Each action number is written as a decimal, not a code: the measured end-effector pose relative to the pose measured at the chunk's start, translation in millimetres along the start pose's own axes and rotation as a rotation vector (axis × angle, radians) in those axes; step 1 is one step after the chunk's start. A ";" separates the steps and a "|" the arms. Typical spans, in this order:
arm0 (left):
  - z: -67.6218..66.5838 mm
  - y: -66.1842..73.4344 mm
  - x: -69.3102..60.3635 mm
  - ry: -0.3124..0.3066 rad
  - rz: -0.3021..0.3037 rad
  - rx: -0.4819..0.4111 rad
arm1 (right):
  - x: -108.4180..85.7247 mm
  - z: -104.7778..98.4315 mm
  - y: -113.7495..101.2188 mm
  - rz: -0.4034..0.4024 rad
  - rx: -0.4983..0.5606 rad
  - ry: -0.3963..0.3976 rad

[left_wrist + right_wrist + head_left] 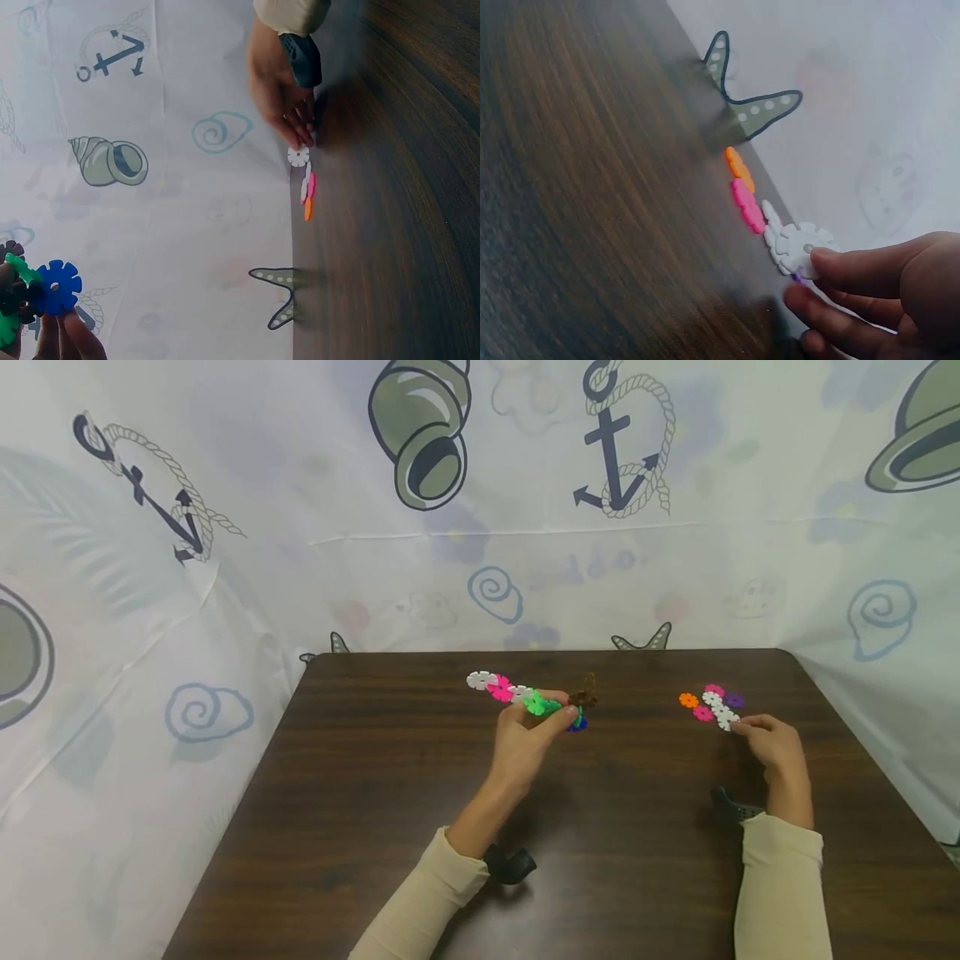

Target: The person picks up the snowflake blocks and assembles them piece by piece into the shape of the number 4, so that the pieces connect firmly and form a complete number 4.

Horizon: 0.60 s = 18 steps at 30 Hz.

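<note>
My left hand pinches a chain over the table and hides part of it, and my right hand pinches a white flower in a bunch; I can't tell if the bunch touches the table. The left wrist view cuts off my left hand but shows the round face of the blue flower, while the head view shows just a bit.

Left grip holds coloured discs, right grip a white one.
</note>
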<state>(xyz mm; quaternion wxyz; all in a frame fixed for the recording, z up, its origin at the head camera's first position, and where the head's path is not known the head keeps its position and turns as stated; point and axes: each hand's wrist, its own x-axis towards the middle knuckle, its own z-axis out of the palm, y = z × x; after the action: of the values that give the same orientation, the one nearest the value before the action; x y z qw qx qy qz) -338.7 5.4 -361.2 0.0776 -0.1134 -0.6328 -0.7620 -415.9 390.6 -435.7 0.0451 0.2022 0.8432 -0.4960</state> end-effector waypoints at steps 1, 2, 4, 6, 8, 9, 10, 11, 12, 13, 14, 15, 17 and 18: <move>0.0 0.1 0.0 0.000 0.001 0.001 | -0.8 -0.5 0.2 0.003 0.001 -0.002; 0.0 0.3 -0.1 0.000 0.003 0.000 | -1.7 -0.9 0.2 0.005 -0.001 -0.004; -0.2 0.1 -0.1 0.000 0.009 0.000 | -3.7 -1.3 0.1 0.013 -0.007 -0.011; -0.2 0.0 -0.3 0.000 0.016 -0.007 | -5.8 -1.1 -0.6 0.021 -0.010 -0.018; -0.4 0.1 -0.3 -0.003 0.024 -0.012 | -7.7 0.1 -2.8 0.012 -0.013 -0.019; -0.3 0.2 -0.2 -0.002 0.027 -0.011 | -9.1 0.9 -4.2 0.003 -0.012 -0.020; -0.2 0.8 -0.5 -0.001 0.029 -0.015 | -10.4 1.8 -6.1 -0.012 -0.013 -0.018; -0.1 1.2 -0.8 -0.005 0.026 -0.019 | -12.0 2.9 -8.4 -0.030 -0.010 -0.015; 0.1 1.7 -1.1 -0.009 0.023 -0.030 | -13.6 3.8 -11.2 -0.053 -0.004 -0.017; 0.2 2.0 -1.4 -0.014 0.019 -0.041 | -15.7 4.5 -14.4 -0.079 -0.002 -0.018; 0.4 2.2 -1.6 -0.013 0.014 -0.049 | -18.2 4.9 -18.1 -0.104 -0.003 -0.022; 0.6 2.7 -1.8 -0.014 0.013 -0.057 | -21.1 5.1 -22.3 -0.128 -0.003 -0.024; 0.8 3.0 -1.8 -0.017 0.012 -0.073 | -27.8 5.2 -32.8 -0.184 -0.006 -0.033; 0.7 3.2 -1.8 -0.017 0.019 -0.076 | -31.4 5.0 -38.7 -0.208 -0.017 -0.034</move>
<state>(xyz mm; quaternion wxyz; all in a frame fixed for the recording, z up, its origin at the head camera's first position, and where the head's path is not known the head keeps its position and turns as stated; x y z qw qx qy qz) -336.1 5.4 -358.5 0.0749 -0.1286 -0.6030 -0.7837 -402.8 360.5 -397.9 0.0094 0.1046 0.8631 -0.4941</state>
